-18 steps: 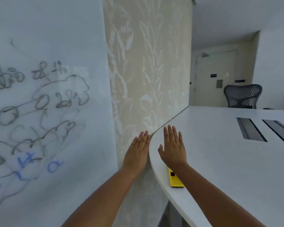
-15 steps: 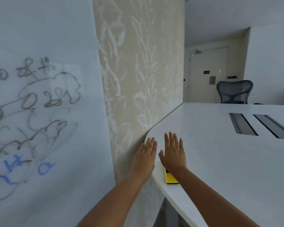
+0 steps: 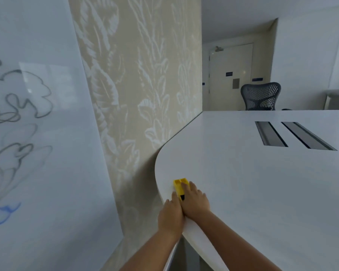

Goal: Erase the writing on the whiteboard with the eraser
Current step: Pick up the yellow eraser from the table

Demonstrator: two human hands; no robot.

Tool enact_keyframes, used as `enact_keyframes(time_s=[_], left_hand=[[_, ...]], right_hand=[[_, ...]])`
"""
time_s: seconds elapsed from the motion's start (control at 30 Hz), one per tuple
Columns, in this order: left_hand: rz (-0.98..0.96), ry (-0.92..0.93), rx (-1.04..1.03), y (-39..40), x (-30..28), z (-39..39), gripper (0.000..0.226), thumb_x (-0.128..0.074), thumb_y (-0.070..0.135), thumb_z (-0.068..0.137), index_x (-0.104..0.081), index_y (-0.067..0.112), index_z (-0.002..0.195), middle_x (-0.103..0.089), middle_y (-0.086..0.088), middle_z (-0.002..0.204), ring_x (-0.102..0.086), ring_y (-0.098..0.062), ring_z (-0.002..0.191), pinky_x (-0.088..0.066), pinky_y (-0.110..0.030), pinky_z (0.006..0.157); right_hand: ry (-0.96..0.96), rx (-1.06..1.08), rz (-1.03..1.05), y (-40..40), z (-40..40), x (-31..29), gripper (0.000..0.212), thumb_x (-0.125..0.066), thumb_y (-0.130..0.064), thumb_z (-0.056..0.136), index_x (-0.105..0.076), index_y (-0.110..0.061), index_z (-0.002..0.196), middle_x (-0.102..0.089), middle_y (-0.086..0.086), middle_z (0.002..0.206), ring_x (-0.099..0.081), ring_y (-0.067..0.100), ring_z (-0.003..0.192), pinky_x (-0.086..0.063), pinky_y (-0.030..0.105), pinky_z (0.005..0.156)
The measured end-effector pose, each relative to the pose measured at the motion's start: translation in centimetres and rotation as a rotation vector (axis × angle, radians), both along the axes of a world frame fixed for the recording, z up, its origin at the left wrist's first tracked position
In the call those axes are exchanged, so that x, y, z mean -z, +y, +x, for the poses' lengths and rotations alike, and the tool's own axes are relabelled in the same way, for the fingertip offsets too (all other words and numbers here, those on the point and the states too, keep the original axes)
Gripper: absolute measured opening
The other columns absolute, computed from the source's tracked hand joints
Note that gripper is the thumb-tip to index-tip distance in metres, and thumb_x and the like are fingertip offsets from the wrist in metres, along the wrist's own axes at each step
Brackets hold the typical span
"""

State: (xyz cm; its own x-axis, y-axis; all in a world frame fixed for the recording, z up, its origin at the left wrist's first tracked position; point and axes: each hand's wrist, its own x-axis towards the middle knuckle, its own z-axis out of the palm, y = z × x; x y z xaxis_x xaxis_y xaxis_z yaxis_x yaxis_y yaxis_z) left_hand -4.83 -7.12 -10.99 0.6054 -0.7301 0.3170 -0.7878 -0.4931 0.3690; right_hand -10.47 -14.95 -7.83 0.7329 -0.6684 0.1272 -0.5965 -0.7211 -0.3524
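The yellow eraser [image 3: 179,185] lies on the white table [image 3: 252,192], close to its rounded left edge. My right hand [image 3: 195,202] rests over the eraser's near half, fingers on top of it; a firm grip does not show. My left hand [image 3: 171,214] sits at the table's edge, pressed against the right hand, with a fingertip touching the eraser's left side. On the left stands the whiteboard [image 3: 53,182], with grey scribbles [image 3: 18,106] and a blue loop [image 3: 2,214] on it.
A wall with pale leaf-pattern paper [image 3: 141,94] stands between whiteboard and table. Two dark cable slots [image 3: 294,135] are set in the tabletop at the right. A black mesh chair [image 3: 260,96] and a closed door [image 3: 231,75] are at the far end.
Both hands dropped from a flat, raised pose above the table edge down onto the eraser. The view swung right, so less of the whiteboard writing shows.
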Motion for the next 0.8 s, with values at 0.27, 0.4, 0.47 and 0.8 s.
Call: enact_keyframes(time_s=[0.27, 0.4, 0.47, 0.8], left_hand=[[0.084, -0.158, 0.07, 0.9, -0.5, 1.0, 0.026, -0.036, 0.021, 0.095, -0.048, 0.011, 0.116, -0.061, -0.008, 0.108, -0.06, -0.025, 0.094, -0.044, -0.031, 0.076], [0.133, -0.149, 0.109, 1.1, -1.0, 1.3, 0.026, -0.035, 0.019, 0.094, -0.046, 0.009, 0.115, -0.061, -0.011, 0.108, -0.059, -0.027, 0.093, -0.038, -0.028, 0.07], [0.158, -0.133, 0.135, 1.1, -1.8, 1.6, 0.026, -0.036, 0.017, 0.093, -0.047, 0.008, 0.115, -0.062, -0.012, 0.108, -0.059, -0.028, 0.093, -0.034, -0.028, 0.067], [0.266, -0.292, 0.048, 7.4, -7.0, 5.3, 0.029, -0.046, 0.015, 0.088, -0.05, 0.005, 0.116, -0.053, -0.014, 0.117, -0.05, -0.03, 0.106, -0.041, -0.036, 0.082]], right_hand=[[0.229, 0.013, -0.188, 0.3, 1.0, -0.2, 0.061, -0.024, -0.042, 0.096, -0.003, -0.019, 0.148, -0.031, 0.015, 0.139, -0.038, 0.029, 0.118, -0.034, 0.043, 0.094], [0.244, 0.018, -0.2, 0.5, 1.2, -0.3, 0.062, -0.029, -0.035, 0.095, -0.001, -0.017, 0.148, -0.032, 0.016, 0.137, -0.038, 0.029, 0.118, -0.035, 0.038, 0.091], [0.234, 0.009, -0.185, 0.6, 1.5, -0.6, 0.06, -0.032, -0.032, 0.095, -0.006, -0.017, 0.147, -0.034, 0.016, 0.135, -0.038, 0.029, 0.118, -0.035, 0.037, 0.091], [-0.011, -0.132, -0.065, 5.8, 5.7, -3.1, 0.067, -0.041, -0.028, 0.091, -0.003, -0.036, 0.146, -0.036, 0.012, 0.13, -0.039, 0.029, 0.115, -0.033, 0.037, 0.094]])
